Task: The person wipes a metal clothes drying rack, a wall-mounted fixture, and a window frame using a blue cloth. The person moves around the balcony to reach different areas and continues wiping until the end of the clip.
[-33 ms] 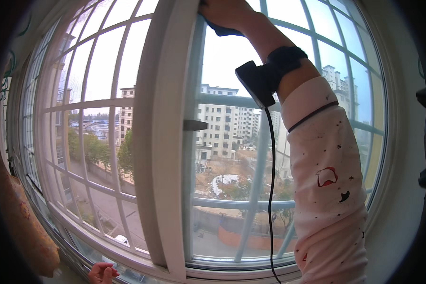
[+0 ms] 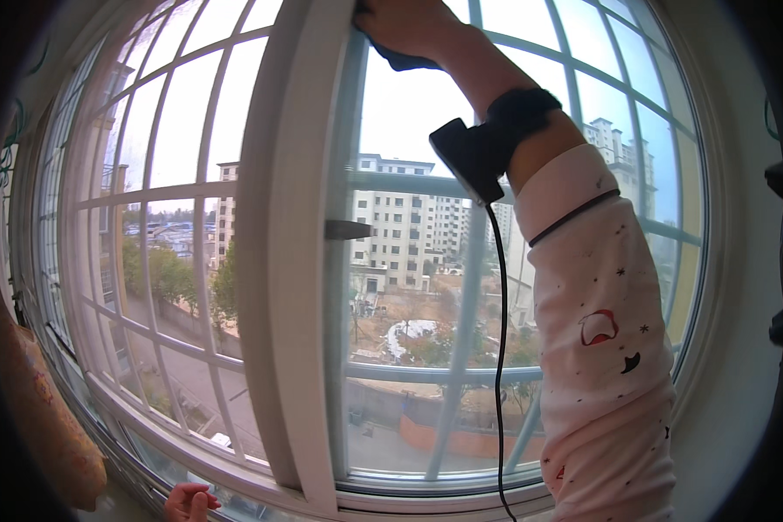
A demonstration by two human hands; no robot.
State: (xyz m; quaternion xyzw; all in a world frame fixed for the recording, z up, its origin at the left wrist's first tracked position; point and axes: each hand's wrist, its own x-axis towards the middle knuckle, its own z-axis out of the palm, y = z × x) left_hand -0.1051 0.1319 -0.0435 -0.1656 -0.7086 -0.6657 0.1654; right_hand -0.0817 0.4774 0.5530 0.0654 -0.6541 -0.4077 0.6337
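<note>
My right hand (image 2: pixel 409 24) is raised to the top of the window, closed on a dark blue cloth (image 2: pixel 402 59). The cloth lies against the upper left corner of the right-hand window pane (image 2: pixel 400 113), beside the white upright frame (image 2: pixel 297 261); part of both hand and cloth is cut off by the upper edge. At the lower left, my left hand (image 2: pixel 187 503) is curled near the window's bottom rail (image 2: pixel 235 487), thumb against the fingers. What it grips, if anything, is hidden.
A dark window latch (image 2: pixel 348 230) sticks out from the upright frame. A black cable (image 2: pixel 501 365) hangs from the black device (image 2: pixel 468 157) strapped to my right wrist. White bars (image 2: pixel 152 296) cross outside the glass. Patterned yellowish fabric (image 2: pixel 56 418) is at the far left.
My right hand and the cloth have shifted slightly left and up in the picture. The window frame has also slid a little left as the view turned. My left hand stays put.
</note>
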